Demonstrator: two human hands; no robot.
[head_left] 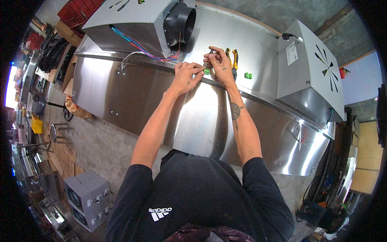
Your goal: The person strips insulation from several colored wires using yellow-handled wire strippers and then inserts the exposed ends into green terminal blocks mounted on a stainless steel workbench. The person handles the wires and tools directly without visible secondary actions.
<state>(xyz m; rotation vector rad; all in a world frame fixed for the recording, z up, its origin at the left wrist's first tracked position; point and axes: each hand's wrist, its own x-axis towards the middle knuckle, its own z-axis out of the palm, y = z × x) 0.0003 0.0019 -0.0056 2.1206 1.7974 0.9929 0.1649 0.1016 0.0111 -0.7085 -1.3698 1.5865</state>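
One large stainless steel hood panel [133, 97] spans the work area. Two grey sheet-metal blower housings stand on it: one at upper left [129, 22] and one at right [310, 70]. One black round duct collar [181, 22] projects from the upper-left housing. Two small green terminal blocks are visible: one between the hands [207, 71], one lying apart on the panel [248, 75]. One pair of yellow-handled pliers [233, 60]. Two hands: left hand [186, 76], right hand [219, 62]. On the floor, two grey fan units [88, 199] stacked at lower left, one metal stool [60, 133], one red crate [78, 10].
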